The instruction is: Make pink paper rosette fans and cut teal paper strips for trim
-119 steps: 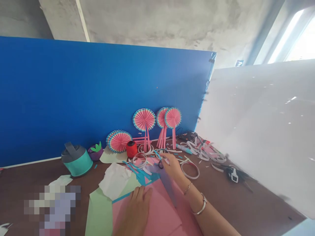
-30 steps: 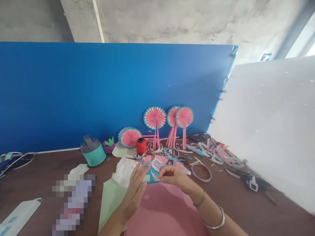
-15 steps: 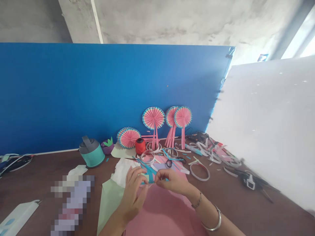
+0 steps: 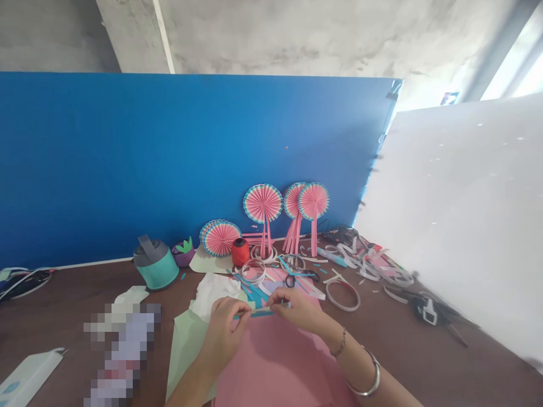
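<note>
A narrow pale strip (image 4: 260, 310) stretches between my two hands, over a blue band at the far edge of the pink paper (image 4: 280, 362). My left hand (image 4: 227, 328) pinches its left end between thumb and fingers. At the other end, my right hand (image 4: 297, 308), with curled fingers, grips the strip. Whether it is paper or tape I cannot tell. Green paper (image 4: 189, 345) lies under and beside my left wrist. Scissors (image 4: 291, 280) with dark handles rest just beyond my right hand, among coloured paper scraps.
Several pink pleated paper fans (image 4: 263, 203) lean against the blue partition (image 4: 169, 158). In front sit a red spool (image 4: 240, 252), tape rolls (image 4: 253, 272) and a teal container (image 4: 156, 268). Loose white strips (image 4: 365, 260) pile up at right, near a white panel (image 4: 462, 209).
My left hand's fingers have closed into a pinch, where they were spread more. The pale strip now shows taut between both hands. The view has shifted slightly.
</note>
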`<state>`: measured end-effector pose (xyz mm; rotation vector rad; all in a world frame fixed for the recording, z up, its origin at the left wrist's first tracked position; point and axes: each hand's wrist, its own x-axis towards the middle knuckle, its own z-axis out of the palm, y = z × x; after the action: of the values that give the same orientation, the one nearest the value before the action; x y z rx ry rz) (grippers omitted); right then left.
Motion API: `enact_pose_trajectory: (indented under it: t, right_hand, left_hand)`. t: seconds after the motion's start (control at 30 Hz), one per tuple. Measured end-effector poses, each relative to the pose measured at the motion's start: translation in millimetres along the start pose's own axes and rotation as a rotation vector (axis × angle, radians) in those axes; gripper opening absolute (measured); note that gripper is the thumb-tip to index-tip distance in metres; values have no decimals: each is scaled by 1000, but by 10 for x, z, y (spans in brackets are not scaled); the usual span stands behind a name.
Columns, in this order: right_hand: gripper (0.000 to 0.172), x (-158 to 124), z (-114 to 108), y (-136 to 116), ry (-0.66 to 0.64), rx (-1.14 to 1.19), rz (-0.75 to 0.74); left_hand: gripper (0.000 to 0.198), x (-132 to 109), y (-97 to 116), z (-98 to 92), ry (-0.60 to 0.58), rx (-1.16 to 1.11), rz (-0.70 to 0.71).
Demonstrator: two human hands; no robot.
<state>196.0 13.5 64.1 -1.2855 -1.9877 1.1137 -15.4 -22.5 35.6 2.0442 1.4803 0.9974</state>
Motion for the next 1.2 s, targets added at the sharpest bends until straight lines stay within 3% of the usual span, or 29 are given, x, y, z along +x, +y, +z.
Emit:
enact_pose_trajectory:
  t: [0.23, 0.4, 0.63, 0.83, 1.07, 1.2]
  right_hand:
    - [11, 41, -4, 49, 49, -24, 72]
    - [14, 89, -14, 220, 40, -31, 76]
    - [13, 116, 17, 337, 43, -97, 71]
    - [11, 111, 34, 318, 63, -244, 54]
    - [12, 119, 81, 366, 55, -300, 84]
    - [12, 124, 93, 375, 52, -327, 73]
  left_hand:
    - [21, 89, -37, -86, 69, -96, -194]
    - [28, 165, -166, -342, -130, -269, -305]
    - [31, 148, -296, -510, -125, -163, -399]
    - [23, 126, -229, -507, -145, -117, -443]
    - [19, 109, -321, -437, -113, 13, -549]
    - [19, 93, -358, -433, -138, -22, -516]
